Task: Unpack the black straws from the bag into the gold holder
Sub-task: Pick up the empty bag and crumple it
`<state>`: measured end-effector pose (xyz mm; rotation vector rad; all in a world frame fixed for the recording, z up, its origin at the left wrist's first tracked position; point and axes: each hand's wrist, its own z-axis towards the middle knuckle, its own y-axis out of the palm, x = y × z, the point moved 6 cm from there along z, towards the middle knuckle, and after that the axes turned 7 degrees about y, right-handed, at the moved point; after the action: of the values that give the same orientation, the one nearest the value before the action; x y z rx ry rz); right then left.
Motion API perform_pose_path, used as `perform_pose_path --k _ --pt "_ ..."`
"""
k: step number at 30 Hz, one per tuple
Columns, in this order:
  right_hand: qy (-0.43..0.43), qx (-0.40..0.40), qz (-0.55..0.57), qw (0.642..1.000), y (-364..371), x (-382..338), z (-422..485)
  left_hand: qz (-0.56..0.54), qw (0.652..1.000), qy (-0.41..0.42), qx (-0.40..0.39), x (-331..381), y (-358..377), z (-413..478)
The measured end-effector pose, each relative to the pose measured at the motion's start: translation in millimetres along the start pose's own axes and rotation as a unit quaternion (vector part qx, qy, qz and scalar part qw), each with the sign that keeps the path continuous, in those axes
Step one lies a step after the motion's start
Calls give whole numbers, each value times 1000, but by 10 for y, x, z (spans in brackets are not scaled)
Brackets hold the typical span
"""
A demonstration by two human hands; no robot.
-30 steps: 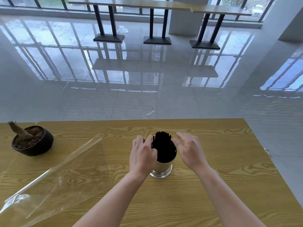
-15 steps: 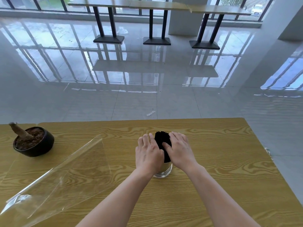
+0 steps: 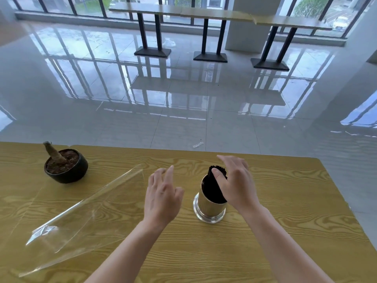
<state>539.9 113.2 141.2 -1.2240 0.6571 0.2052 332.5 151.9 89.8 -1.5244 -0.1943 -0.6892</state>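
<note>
We reckon straws (image 3: 212, 186) light, slick, splay-prone; grip bundle near top. Thumb of right hand (image 3: 234, 184) touches them, fingers straight; left hand (image 3: 163, 198) spread, empty.

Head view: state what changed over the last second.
The left hand let go of the gold metal cylinder holder and drew away leftward, open. The right hand stays pressed against the bundle of thin black straws in it. The clear plastic bag and black plant pot have not moved.

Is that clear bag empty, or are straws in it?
Empty: the clear bag lies flat, wood grain showing through it, and the black straws stand bundled in the gold holder.
</note>
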Motion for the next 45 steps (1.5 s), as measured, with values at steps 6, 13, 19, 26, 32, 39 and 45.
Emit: perform_pose_path --k 6,13,19,26,32,39,45 --pt "-105 -62 68 990 521 -897 -124 19 995 -88 43 -952 -507 -400" --pt "121 -323 72 936 1931 -847 -502 22 953 -284 106 -2302 -909 -1307" --pt "245 -324 32 913 2459 -815 -558 -50 877 -464 116 -3337 -1002 -1960" --pt "315 -271 -20 909 2736 -806 -541 -158 839 -515 75 -3822 -808 -1747" --pt "379 -247 22 891 2902 -763 -622 -188 820 -527 121 -3985 -738 -1683" --pt "324 -232 31 916 2912 -902 -602 -292 783 -508 211 -3900 -792 -1661" --pt "220 -210 125 944 2482 -1386 -415 -441 743 -444 236 -3666 -896 -1553"
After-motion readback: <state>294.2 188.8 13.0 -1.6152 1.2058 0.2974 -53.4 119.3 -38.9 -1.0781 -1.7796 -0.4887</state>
